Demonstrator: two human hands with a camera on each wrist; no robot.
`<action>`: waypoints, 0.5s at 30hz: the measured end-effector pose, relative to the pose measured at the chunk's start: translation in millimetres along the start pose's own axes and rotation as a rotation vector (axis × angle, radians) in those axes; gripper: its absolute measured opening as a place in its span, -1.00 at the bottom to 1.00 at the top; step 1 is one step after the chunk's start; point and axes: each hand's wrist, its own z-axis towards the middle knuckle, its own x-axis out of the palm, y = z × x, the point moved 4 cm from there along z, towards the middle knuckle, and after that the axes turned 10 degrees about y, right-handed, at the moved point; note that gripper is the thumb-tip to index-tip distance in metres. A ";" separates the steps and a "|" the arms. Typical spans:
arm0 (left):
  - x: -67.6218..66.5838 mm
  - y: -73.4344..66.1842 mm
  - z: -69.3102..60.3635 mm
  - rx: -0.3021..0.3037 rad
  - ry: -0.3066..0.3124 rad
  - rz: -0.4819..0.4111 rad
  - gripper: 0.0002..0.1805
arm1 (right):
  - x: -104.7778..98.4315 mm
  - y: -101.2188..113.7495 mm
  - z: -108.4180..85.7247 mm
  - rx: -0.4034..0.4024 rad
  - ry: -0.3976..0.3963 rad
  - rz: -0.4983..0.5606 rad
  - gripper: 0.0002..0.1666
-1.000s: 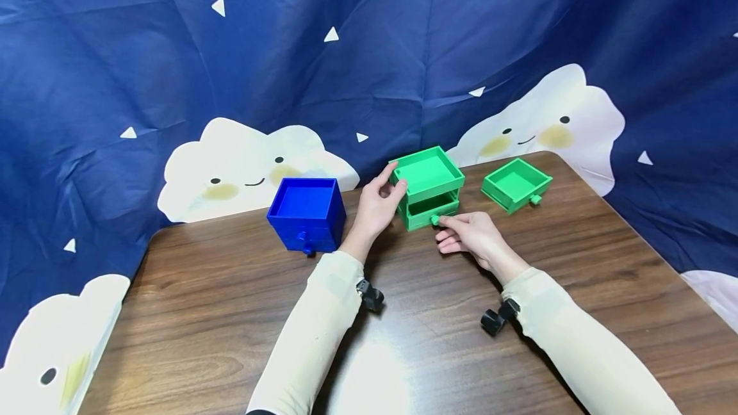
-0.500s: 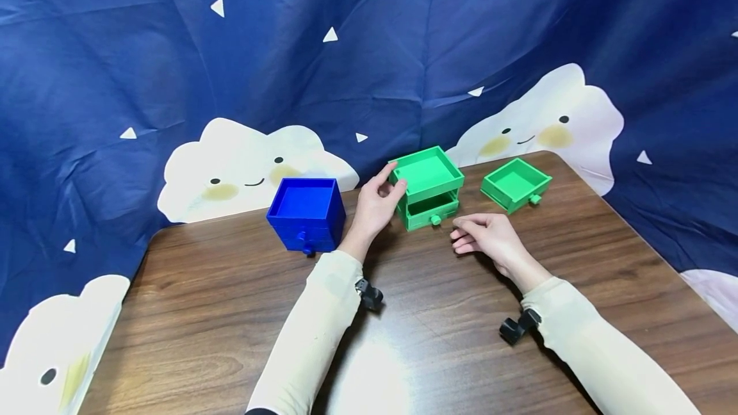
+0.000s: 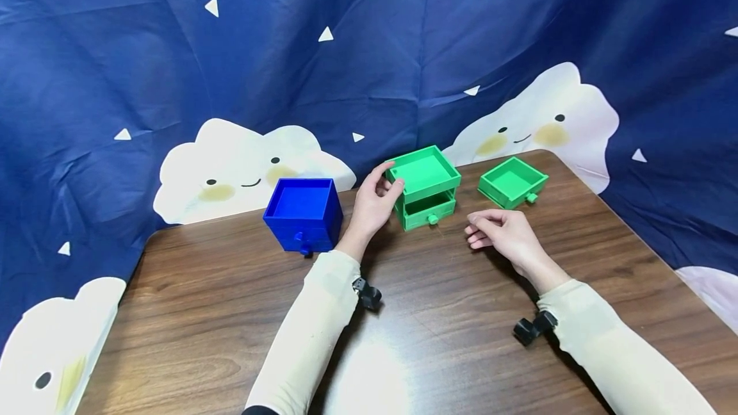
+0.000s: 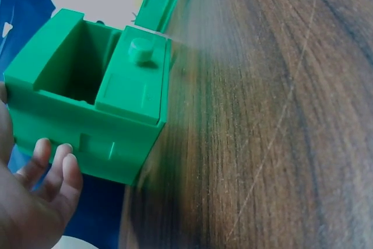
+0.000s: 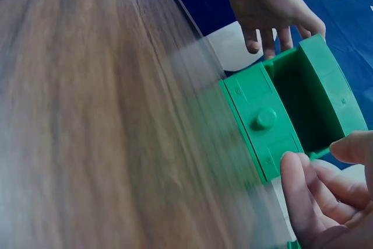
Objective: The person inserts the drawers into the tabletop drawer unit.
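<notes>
In the head view, a green drawer cabinet (image 3: 423,178) stands on the table. Its top is a shallow tray, its upper slot is vacant, and a drawer (image 3: 429,213) with a round knob fills the lower slot. My left hand (image 3: 371,207) rests its fingertips against the cabinet's left side and upper edge, as the left wrist view also shows. To the right of the cabinet, my right hand (image 3: 504,235) hovers with loosely bent fingers, holding nothing and apart from the knob (image 5: 264,118). A loose green drawer (image 3: 513,181) lies behind my right hand.
A blue drawer cabinet (image 3: 303,216) with its drawers pushed in stands left of my left hand. The wooden table (image 3: 438,332) ends at the back against a dark blue curtain (image 3: 369,50) printed with clouds.
My right hand has let go of the lower drawer's knob and moved to the right, away from it. My left hand stays on the green cabinet. The view has shifted slightly.
</notes>
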 end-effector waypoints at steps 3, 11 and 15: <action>0.3 0.3 1.3 0.007 0.007 -0.003 -0.48 | -6.3 -0.3 -1.9 -0.012 -0.018 -0.027 -0.48; 0.9 0.2 1.0 0.000 0.010 -0.014 -0.48 | -24.0 -9.1 -6.6 -0.009 -0.070 -0.072 -0.44; 1.6 -0.5 -0.4 -0.008 0.013 -0.021 -0.48 | -33.2 -10.7 -9.4 -0.023 -0.090 -0.097 -0.47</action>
